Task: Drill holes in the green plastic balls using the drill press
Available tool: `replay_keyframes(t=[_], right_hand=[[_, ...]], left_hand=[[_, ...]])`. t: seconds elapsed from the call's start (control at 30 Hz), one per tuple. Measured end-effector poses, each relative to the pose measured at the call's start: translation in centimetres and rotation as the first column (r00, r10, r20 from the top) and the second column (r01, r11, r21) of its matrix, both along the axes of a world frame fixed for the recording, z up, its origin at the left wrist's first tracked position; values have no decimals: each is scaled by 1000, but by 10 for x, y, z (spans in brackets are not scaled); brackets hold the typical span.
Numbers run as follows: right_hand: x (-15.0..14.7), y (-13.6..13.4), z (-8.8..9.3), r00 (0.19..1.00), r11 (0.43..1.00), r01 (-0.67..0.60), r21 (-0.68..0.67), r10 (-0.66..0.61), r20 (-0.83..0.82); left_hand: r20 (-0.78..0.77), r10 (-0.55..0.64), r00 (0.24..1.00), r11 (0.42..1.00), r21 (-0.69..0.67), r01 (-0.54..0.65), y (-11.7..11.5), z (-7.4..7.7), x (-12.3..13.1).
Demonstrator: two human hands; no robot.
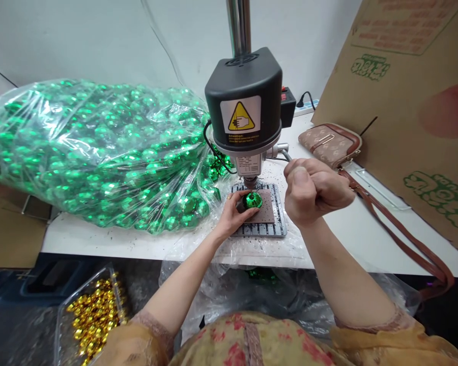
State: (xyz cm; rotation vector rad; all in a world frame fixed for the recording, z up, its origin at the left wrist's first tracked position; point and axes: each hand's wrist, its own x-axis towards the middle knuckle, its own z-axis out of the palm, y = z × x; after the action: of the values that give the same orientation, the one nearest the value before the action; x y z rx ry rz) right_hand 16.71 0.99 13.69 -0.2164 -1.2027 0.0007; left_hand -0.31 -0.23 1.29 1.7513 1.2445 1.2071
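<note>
A shiny green faceted ball (253, 200) rests on a brown board on the grey slotted base (280, 213) of a small bench drill press (248, 101). Around its left side curl the thumb and fingers of my left hand (234, 211), gripping it under the chuck (249, 181). A small dark spot shows on top of the ball. My right hand (315, 190) is closed in a fist around the end of the drill's feed lever (286, 154), right of the machine. Dark shavings lie scattered about the base.
A large clear bag (99, 157) of green faceted balls fills the left of the table. At right are a patterned pouch (330, 145) with a brown strap and a big cardboard box (416, 101). Below left, a clear bin (59, 325) contains small gold balls (95, 315).
</note>
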Motion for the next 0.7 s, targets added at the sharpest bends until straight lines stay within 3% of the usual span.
replay_keyframes(t=[0.37, 0.43, 0.6, 0.7], right_hand=[[0, -3, -9, 1000, 999, -10, 32, 10, 7], [-1, -5, 2, 1000, 999, 2, -42, -3, -28], [-2, -2, 53, 995, 950, -55, -307, 26, -100], [-2, 6, 70, 995, 931, -53, -361, 20, -94]], left_hand=[[12, 10, 1000, 1000, 5, -10, 1, 0, 1], [20, 10, 1000, 1000, -3, -10, 1, -1, 1], [92, 1, 996, 997, -77, 6, 2, -5, 4], [165, 34, 986, 997, -73, -22, -2, -1, 9]])
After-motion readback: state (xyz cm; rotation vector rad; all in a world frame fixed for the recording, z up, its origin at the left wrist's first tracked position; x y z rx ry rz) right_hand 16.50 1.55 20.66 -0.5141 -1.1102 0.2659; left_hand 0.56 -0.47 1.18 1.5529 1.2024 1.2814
